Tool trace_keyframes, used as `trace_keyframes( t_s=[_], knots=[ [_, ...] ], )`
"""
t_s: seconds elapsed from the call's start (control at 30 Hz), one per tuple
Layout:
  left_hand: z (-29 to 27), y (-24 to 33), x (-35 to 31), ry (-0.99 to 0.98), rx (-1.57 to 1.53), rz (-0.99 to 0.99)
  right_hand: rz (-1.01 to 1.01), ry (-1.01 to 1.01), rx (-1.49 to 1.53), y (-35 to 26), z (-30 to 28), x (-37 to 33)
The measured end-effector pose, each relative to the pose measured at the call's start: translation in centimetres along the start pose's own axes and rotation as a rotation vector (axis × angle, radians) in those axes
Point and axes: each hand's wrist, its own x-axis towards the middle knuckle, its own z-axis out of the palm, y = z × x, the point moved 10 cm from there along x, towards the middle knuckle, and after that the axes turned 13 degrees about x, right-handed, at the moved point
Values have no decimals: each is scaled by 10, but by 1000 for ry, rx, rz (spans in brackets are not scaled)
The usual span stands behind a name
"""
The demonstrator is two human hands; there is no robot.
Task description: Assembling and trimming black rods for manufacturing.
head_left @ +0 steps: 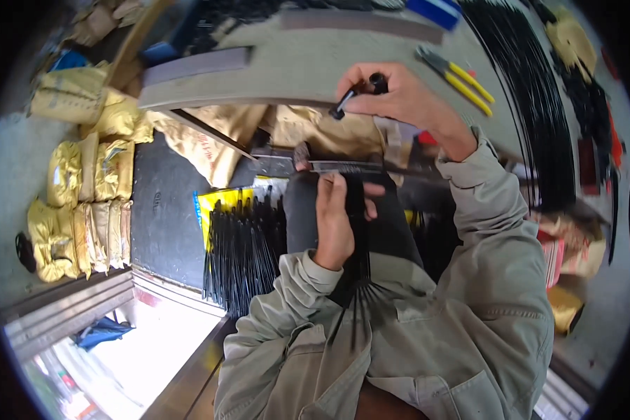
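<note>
My left hand is closed around a bundle of thin black rods above my lap. The rods fan out toward my body at their near ends, and motion blurs them. Above the edge of the grey table, my right hand pinches a small black piece between thumb and fingers. A short black tube-like piece also sits in that hand, its open end showing. Exactly what kind of parts these are, I cannot make out.
Pliers with yellow handles and long black strands lie on the table at right. Grey bars rest near its edge. More black rods stand bunched left of my lap. Yellow packages are stacked at far left.
</note>
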Motion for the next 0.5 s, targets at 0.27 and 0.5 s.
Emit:
trace_keyframes(
  t_s=[0.27, 0.5],
  knots=[
    [35, -9, -15, -114, 65, -33, 153, 114, 459, 46, -1, -81],
    [43, -11, -34, -123, 130, 38, 113, 158, 519, 47, -1, -94]
  ],
)
